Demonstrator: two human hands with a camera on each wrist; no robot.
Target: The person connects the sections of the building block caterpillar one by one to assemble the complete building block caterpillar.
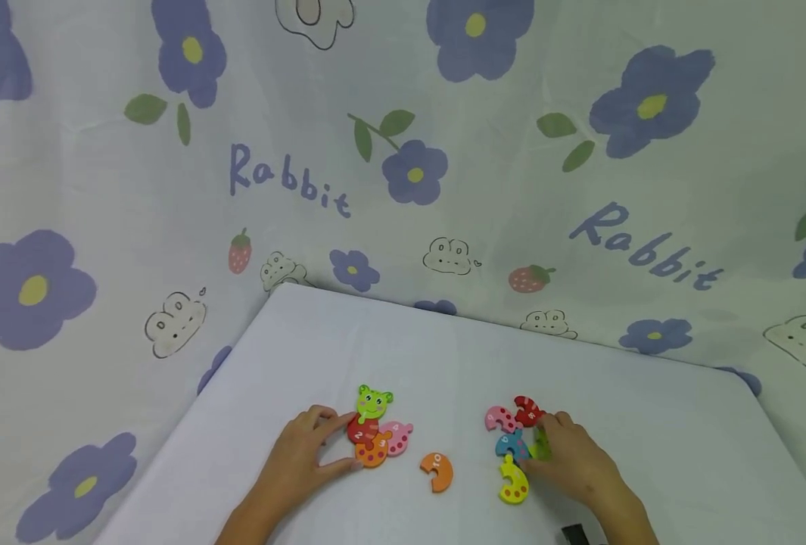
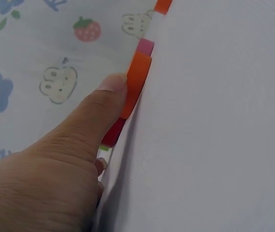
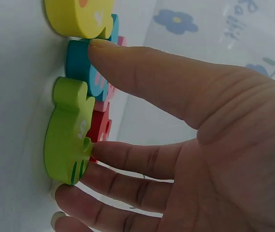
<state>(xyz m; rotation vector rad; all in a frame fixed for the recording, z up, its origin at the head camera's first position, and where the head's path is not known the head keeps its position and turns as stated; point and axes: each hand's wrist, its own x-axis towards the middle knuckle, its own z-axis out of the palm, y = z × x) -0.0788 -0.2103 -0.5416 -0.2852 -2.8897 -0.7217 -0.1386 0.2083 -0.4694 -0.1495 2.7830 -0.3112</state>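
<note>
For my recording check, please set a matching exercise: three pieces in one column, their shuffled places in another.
1. Light-green flat piece with smiling face
2. Orange curved flat piece marked 10
3. Yellow spotted curved flat piece

A. Alone between both hands
B. Beside the right grip
C. Beside the left grip

Pairs: 1-C; 2-A; 3-B

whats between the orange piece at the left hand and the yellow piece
In the head view, the orange 10 piece lies between them, touching neither, with bare white tabletop on both sides.
</note>
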